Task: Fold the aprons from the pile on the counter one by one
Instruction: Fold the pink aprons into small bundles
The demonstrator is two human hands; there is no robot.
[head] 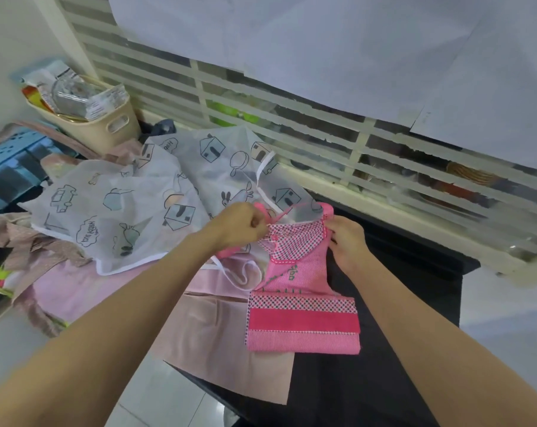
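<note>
Nearest, on the dark table point(384, 349) towards its front edge, lies the pink apron point(304, 318), its lower part already doubled into a flat band with a checked strip across it. The bib end runs away from the front edge, and both hands work there. The left hand point(241, 224) has its fingers curled and pinching the thin pink strap point(279, 214) at the bib's left corner; the right hand point(347, 238) pinches the bib's right edge between thumb and fingers. The cloth looks light, soft and limp, so it should crease easily yet slump if lifted by one point; taking it at two corners or along a hem seems the safest hold, with loose straps tucked inside so they do not trail. Left of it lies a pale pink apron point(217, 328), overhanging the front edge. Farther back, towards the left rear corner, the printed white apron point(122, 208) tops the pile. Behind that stands a beige basket point(107, 127) of packets.
</note>
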